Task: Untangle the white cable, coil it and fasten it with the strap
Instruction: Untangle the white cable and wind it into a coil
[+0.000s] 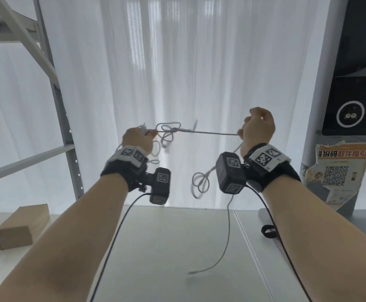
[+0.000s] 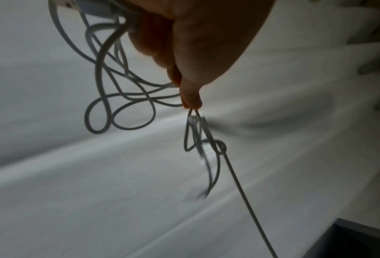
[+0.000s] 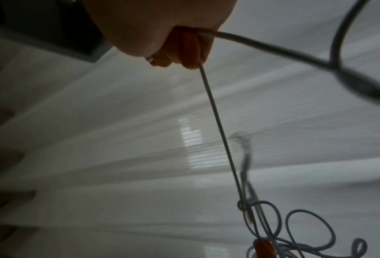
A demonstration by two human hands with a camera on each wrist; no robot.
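Observation:
Both hands are raised in front of the curtain with the white cable (image 1: 208, 133) stretched taut between them. My left hand (image 1: 137, 139) pinches the cable beside a small knot (image 1: 174, 129) and holds a bundle of tangled loops (image 2: 120, 97); its fingertips (image 2: 190, 99) pinch a loop. My right hand (image 1: 257, 127) grips the other side of the taut run, fingers (image 3: 184, 50) curled round the cable (image 3: 219, 125). From it a slack tail with small loops (image 1: 200, 182) hangs down, its end (image 1: 190, 272) just over the table. A black strap (image 1: 268, 231) lies on the table at the right.
A pale table (image 1: 177, 247) lies below my forearms. Cardboard boxes (image 1: 21, 227) sit at its left. A grey metal shelf frame (image 1: 60, 110) stands at the left, a dark kiosk with a QR poster (image 1: 338, 171) at the right. White curtain fills the background.

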